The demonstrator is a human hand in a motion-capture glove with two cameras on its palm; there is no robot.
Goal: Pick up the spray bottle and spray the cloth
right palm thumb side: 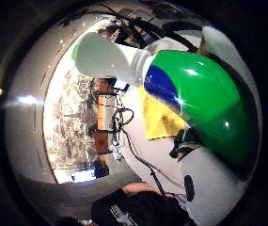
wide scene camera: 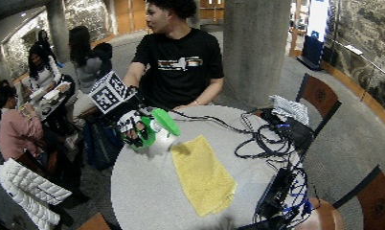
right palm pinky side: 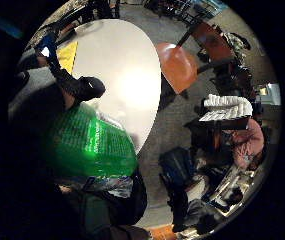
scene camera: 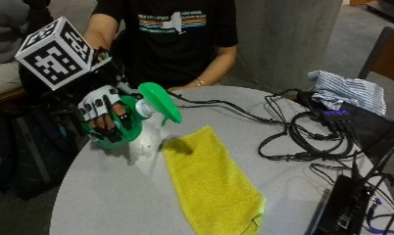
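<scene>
Yellow cloth flat on table; gloved right hand wraps green spray bottle lifted beside it, nozzle over cloth.

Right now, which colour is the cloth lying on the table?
Yellow. The cloth lies flat on the table, best shown in the outside view.

The bottle is held above the table's far left edge. The cloth is laid mid-table, right of it; cables are spread further right.
</scene>
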